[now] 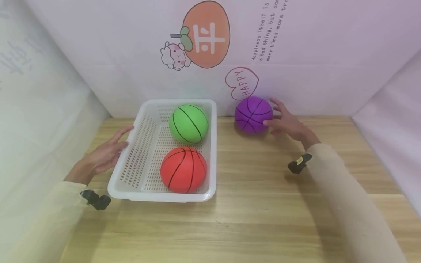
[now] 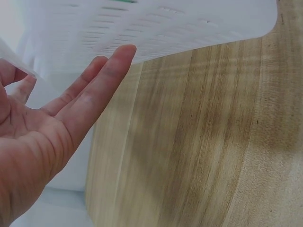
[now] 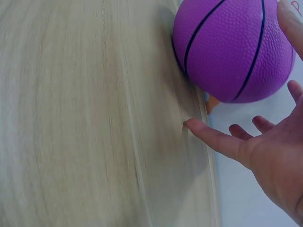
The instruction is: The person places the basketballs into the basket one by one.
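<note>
A white plastic basket (image 1: 179, 197) stands on the wooden table, with a green ball (image 1: 188, 124) and a red ball (image 1: 184, 170) inside it. My left hand (image 1: 103, 155) is at the basket's left side, fingertips at the rim. In the left wrist view, two extended fingers (image 2: 90, 101) reach beneath the basket wall; the other digits are partly hidden by the rim. A purple ball (image 1: 253, 115) sits by the back wall. Beside its right side, my right hand (image 1: 288, 124) has its fingers spread. One finger overlaps the ball; whether it touches, I cannot tell.
A white cloth with printed drawings (image 1: 206, 34) and lettering hangs behind the table's back edge. White cloth walls (image 1: 401, 95) flank both sides. Wooden tabletop (image 1: 246, 204) extends in front of the basket and between it and my right arm.
</note>
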`<state>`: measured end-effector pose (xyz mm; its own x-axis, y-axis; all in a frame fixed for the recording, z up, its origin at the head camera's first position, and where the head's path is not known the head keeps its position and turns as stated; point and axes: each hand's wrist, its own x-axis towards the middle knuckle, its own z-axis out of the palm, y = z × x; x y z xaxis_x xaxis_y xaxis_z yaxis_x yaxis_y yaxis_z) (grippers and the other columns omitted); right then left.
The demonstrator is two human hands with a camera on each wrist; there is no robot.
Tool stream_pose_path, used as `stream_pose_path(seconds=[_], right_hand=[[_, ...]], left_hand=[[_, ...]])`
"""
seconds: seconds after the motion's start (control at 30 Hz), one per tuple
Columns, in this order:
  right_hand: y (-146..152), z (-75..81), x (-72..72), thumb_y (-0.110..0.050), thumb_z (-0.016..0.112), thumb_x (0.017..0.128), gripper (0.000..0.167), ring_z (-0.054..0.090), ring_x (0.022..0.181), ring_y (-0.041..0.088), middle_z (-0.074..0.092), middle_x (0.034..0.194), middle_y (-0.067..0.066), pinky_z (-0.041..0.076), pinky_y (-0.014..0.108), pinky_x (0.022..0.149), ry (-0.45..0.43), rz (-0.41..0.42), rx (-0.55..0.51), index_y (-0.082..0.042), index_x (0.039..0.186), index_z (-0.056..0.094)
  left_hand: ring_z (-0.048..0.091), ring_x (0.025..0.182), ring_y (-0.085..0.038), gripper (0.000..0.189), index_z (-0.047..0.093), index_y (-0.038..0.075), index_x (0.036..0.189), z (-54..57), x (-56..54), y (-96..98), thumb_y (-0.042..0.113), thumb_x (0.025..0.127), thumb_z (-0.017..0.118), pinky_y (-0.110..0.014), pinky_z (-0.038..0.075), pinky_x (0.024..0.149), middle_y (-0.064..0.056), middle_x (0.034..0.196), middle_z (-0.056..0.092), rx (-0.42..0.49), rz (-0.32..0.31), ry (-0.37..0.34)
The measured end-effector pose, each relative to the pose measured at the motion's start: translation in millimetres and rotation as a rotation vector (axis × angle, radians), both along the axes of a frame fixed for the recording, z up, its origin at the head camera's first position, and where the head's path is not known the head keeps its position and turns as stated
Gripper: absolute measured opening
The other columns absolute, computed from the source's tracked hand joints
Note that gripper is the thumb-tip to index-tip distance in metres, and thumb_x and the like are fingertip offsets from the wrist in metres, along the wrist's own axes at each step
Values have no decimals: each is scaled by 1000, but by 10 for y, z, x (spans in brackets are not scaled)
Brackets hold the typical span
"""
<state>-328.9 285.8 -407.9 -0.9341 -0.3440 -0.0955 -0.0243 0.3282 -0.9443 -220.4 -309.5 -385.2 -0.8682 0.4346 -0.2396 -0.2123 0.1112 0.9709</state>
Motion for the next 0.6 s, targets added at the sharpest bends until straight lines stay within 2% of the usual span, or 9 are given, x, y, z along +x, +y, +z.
stream_pose_path(seconds=[0.1, 0.2, 0.37, 0.6], right_hand=[[-60, -11, -48, -16, 71, 93, 99, 27, 141, 44, 4, 164, 15, 49, 63, 91, 5, 14, -17, -36, 160, 1], [-123, 26, -35, -14, 71, 92, 100, 29, 140, 46, 5, 164, 15, 46, 64, 94, 11, 18, -13, -32, 161, 0], [-223, -9, -82, -19, 75, 90, 103, 30, 139, 47, 8, 162, 19, 42, 61, 101, 56, -7, 46, -30, 161, 0], [-357, -79, -150, -12, 76, 88, 103, 33, 138, 46, 14, 160, 20, 45, 59, 98, 66, -34, -16, -31, 161, 5]], left_hand=[[65, 109, -31, 64, 3, 28, 161, 9, 8, -2, 12, 109, 36, -54, 55, 84, -15, 134, 52, -3, 10, -4], [65, 109, -30, 64, 3, 29, 161, 12, 4, 15, 12, 109, 36, -54, 55, 85, -17, 136, 49, -22, 20, -8], [64, 110, -30, 64, 3, 29, 161, 10, -1, 20, 12, 109, 36, -54, 55, 85, -18, 137, 47, -27, 24, -14], [65, 109, -31, 64, 4, 28, 161, 17, -7, 6, 11, 109, 36, -55, 55, 83, -16, 135, 50, -14, 26, -13]])
